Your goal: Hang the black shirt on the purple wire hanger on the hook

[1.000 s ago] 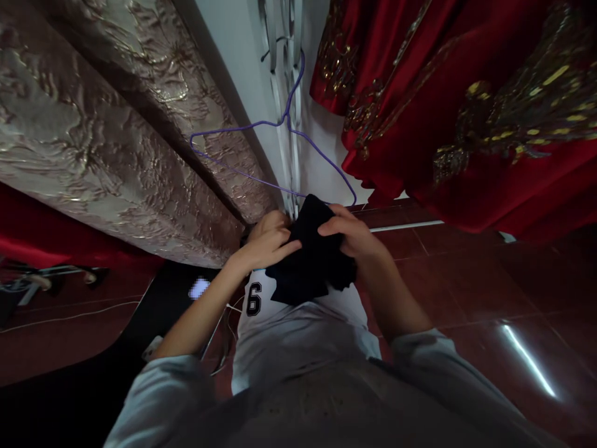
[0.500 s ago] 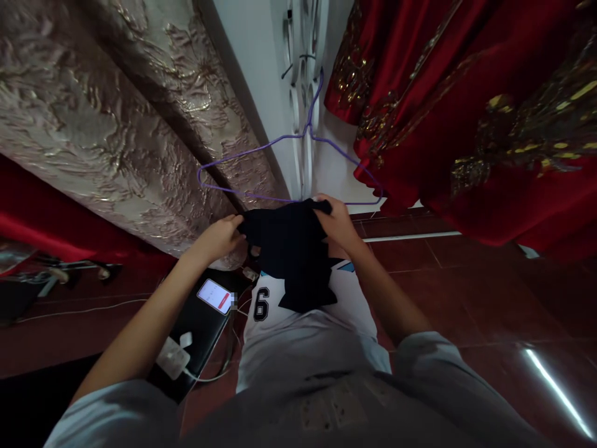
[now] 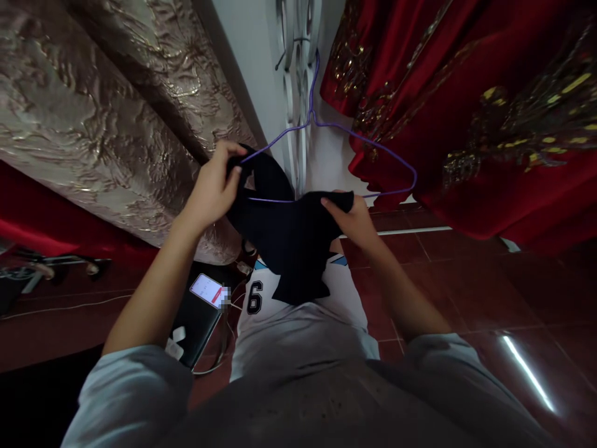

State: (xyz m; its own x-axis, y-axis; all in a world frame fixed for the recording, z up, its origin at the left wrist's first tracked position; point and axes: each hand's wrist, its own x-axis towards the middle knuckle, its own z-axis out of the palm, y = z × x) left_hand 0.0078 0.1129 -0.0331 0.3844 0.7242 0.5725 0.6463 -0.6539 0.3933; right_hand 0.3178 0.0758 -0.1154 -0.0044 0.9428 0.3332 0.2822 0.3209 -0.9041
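A dark, nearly black garment (image 3: pixel 289 239) is stretched between my two hands above my lap; its exact kind does not show. My left hand (image 3: pixel 217 186) pinches its upper left edge, right at the left end of a purple hanger (image 3: pixel 387 152). That end of the hanger passes into an opening in the cloth, and the lower bar crosses behind the fabric. My right hand (image 3: pixel 352 214) grips the upper right edge, thumb in front, just under the hanger's bar. The hanger's right end is outside the cloth. Its hook hangs on a white metal rack (image 3: pixel 296 99).
Red gold-sequined cloth (image 3: pixel 420 124) hangs on the right, and a cream textured curtain (image 3: pixel 116 106) on the left. Beside my left arm, a lit phone (image 3: pixel 208 290) and a white charger (image 3: pixel 175 348) with cables lie on a black surface (image 3: pixel 200 323). The floor (image 3: pixel 448 298) is red tile.
My left hand has risen with the garment's left edge, drawing it over the hanger's left end. My right hand has shifted slightly right. The hanger has tilted and moved right.
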